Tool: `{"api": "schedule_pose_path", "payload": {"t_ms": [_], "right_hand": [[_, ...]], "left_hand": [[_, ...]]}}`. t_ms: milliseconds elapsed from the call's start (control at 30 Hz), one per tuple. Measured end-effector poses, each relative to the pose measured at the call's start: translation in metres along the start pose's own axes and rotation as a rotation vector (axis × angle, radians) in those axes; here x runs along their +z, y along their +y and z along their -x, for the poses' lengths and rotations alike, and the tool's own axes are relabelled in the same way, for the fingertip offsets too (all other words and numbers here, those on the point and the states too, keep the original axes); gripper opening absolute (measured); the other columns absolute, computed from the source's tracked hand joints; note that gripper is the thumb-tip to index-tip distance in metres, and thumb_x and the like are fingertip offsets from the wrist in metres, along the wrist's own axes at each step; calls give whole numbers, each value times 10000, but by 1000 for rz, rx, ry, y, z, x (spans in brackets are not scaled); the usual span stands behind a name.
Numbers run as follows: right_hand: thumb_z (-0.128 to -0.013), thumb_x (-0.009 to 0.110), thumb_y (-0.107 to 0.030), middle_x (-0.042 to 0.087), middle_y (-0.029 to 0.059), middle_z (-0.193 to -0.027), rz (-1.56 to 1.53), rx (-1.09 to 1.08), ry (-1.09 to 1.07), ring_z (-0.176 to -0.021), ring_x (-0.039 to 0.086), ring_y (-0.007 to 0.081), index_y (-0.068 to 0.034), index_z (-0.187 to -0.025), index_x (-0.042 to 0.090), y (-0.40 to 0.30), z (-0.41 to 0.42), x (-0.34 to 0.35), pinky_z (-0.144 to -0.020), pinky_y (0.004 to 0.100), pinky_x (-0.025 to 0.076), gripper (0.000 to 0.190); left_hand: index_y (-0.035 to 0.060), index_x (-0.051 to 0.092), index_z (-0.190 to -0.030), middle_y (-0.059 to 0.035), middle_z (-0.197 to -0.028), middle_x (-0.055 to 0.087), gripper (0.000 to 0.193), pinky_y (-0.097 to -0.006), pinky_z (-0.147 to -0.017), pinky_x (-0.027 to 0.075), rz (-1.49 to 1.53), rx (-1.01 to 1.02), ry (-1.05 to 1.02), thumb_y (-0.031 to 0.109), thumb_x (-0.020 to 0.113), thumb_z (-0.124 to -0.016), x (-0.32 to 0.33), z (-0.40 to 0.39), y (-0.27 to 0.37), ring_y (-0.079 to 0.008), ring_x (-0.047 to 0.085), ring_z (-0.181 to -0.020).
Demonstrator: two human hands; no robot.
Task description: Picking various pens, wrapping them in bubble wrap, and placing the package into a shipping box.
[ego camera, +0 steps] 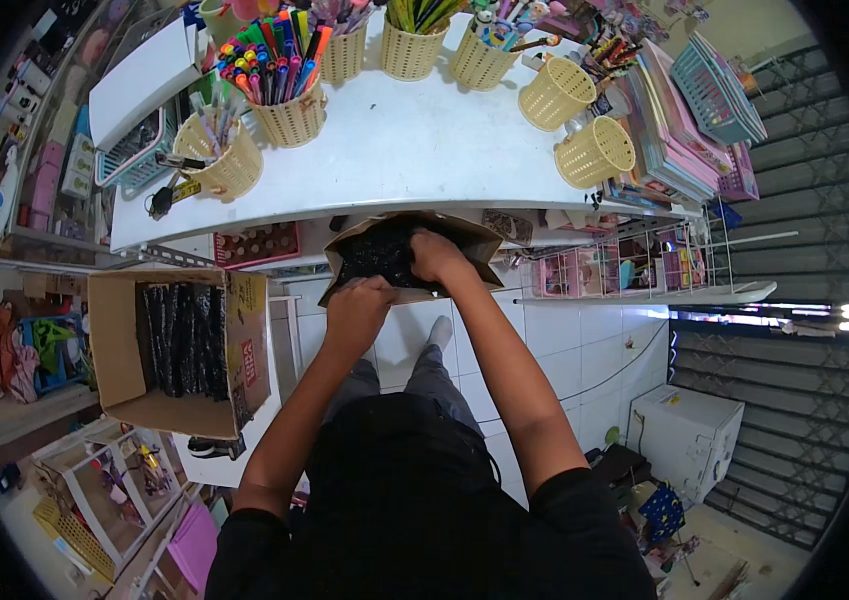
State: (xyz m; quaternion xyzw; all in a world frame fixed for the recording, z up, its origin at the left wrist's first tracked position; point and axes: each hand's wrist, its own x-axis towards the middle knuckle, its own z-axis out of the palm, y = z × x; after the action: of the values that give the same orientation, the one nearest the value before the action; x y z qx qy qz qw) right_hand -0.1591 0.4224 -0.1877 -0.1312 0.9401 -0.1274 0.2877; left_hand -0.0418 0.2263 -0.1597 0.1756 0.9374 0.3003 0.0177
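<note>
A brown cardboard box or stiff paper bag [484, 271] stands with its top spread just beyond the front edge of the white table. Black, shiny plastic-wrapped material [376, 255] fills it. My left hand [361, 296] has its fingers curled over the near left rim. Inside the opening, on the right, my right hand [433, 256] presses against the black plastic with its fingertips partly hidden, so its grip is unclear. At the left, a larger open cardboard box [115, 330] holds several upright black plastic-wrapped packs [188, 341].
Woven-look plastic cups of markers [286, 120] and pens line the back of the white table [394, 142]. Two cups [593, 154] without pens stand at its right, near stacked books [668, 142]. A wire rack [619, 262] projects below the tabletop on the right.
</note>
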Motion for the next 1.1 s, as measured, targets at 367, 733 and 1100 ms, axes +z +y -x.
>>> {"api": "schedule_pose_path", "payload": {"t_ms": [367,733,1100], "right_hand": [[-851,778,-58,771,235,-1281,-65,-136,149,-1183,744,423,-4,-1152,803,17,34,-6,-1045,496,609,307],[-866,837,-6,797,181,-1187,-705,-336,405,-1062,789,336,12,-1066,836,19,108,-62,-1005,398,604,201],[-833,712,162,757,48,-1045,-1029,-445,342,-983,714,127,22,-1159,768,16,136,-99,-963,296,584,358]], "left_hand": [[154,850,-983,8,-1036,775,169,-433,-900,585,3,-51,18,89,796,-837,-8,-9,13,-250,741,-1039],[115,715,-1164,-40,-1210,668,543,-460,-906,540,16,41,161,79,944,-674,-25,-26,21,-320,679,-1117],[147,471,-1654,-140,-1238,627,1035,-475,-890,495,47,230,442,93,959,-743,-20,-47,14,-351,647,-1074]]}}
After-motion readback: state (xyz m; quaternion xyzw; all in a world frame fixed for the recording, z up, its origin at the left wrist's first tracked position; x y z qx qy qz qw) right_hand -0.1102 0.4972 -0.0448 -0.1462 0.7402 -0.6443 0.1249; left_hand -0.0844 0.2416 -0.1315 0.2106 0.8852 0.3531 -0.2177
